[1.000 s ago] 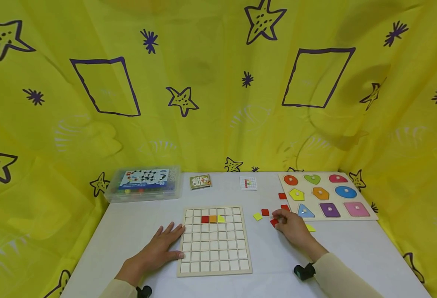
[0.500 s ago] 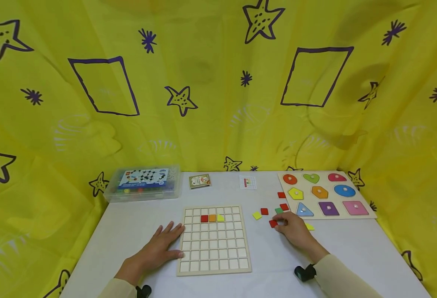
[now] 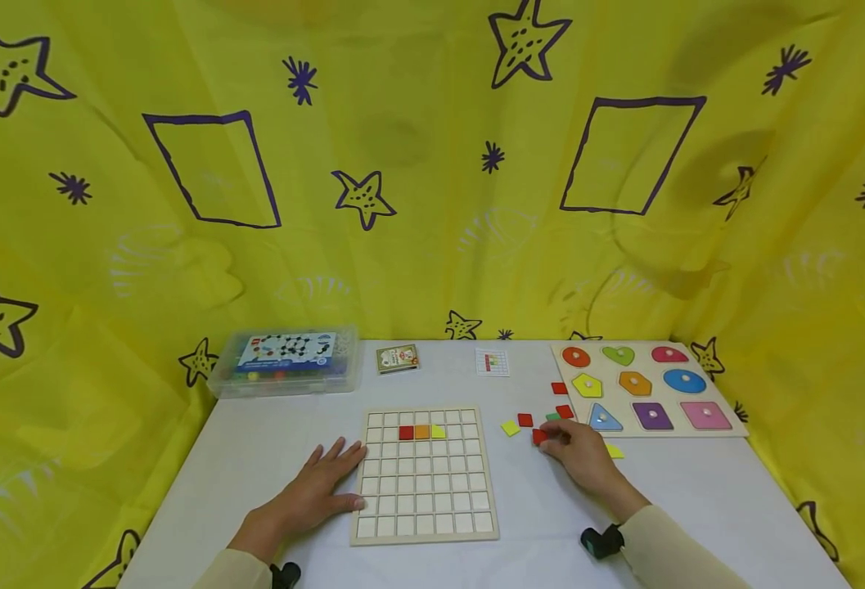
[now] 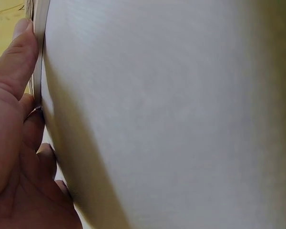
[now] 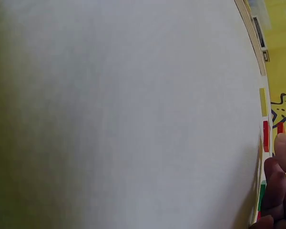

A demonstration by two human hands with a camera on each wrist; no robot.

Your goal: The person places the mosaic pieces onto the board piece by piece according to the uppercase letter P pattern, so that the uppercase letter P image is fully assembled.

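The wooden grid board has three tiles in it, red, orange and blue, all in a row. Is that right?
Not quite. The head view shows the row in the wooden grid board as a red square tile, an orange square tile and a yellow square tile, not blue. Three tiles in a row is correct.

Two hands (image 3: 314, 487), two boards (image 3: 425, 536), eleven tiles (image 3: 524, 420)

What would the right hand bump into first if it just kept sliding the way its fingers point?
The right hand points up-left across the table. Its fingertips already touch a red tile; just beyond lies another red tile, probably next, though depth is uncertain.
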